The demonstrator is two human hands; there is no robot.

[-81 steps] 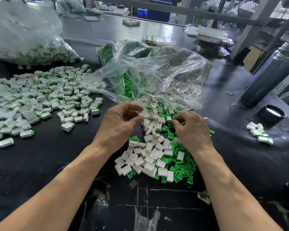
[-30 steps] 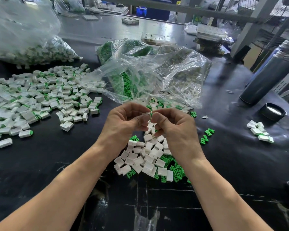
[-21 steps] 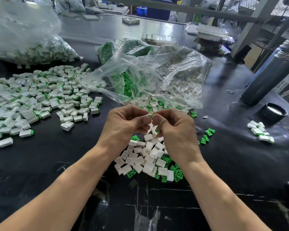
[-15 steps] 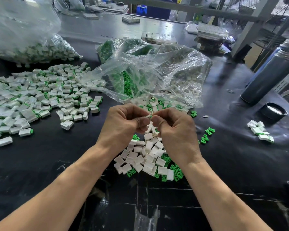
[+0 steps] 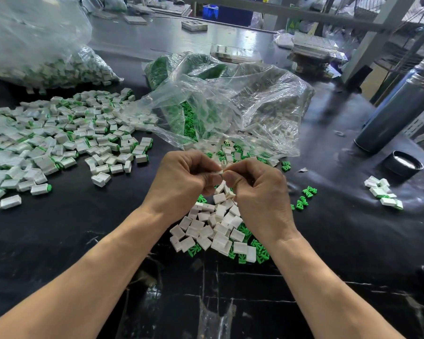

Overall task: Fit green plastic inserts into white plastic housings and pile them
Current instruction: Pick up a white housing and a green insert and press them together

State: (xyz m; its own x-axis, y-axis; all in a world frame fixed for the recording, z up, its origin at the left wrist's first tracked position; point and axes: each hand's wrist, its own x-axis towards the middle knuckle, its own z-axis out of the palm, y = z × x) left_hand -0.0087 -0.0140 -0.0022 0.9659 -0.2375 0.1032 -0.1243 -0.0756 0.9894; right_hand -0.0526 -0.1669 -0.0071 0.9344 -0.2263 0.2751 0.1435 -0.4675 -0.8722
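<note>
My left hand (image 5: 181, 182) and my right hand (image 5: 257, 189) meet fingertip to fingertip above the table's middle. Between them they pinch one small white housing (image 5: 219, 171); only its corner shows, and any green insert in it is hidden by my fingers. Under my hands lies a heap of loose white housings (image 5: 213, 228) mixed with green inserts (image 5: 260, 250). A broad pile of assembled white-and-green pieces (image 5: 59, 143) spreads over the left of the black table (image 5: 83, 228).
A clear plastic bag (image 5: 230, 106) of green inserts and white housings lies open behind my hands. A second big bag (image 5: 34, 45) sits far left. At right: a grey cylinder (image 5: 397, 113), a black cap (image 5: 403, 165), a few assembled pieces (image 5: 382, 192) and stray green inserts (image 5: 306, 196).
My hands left the heap, rose and came together. They have stayed pressed together on the small white housing for the last second.
</note>
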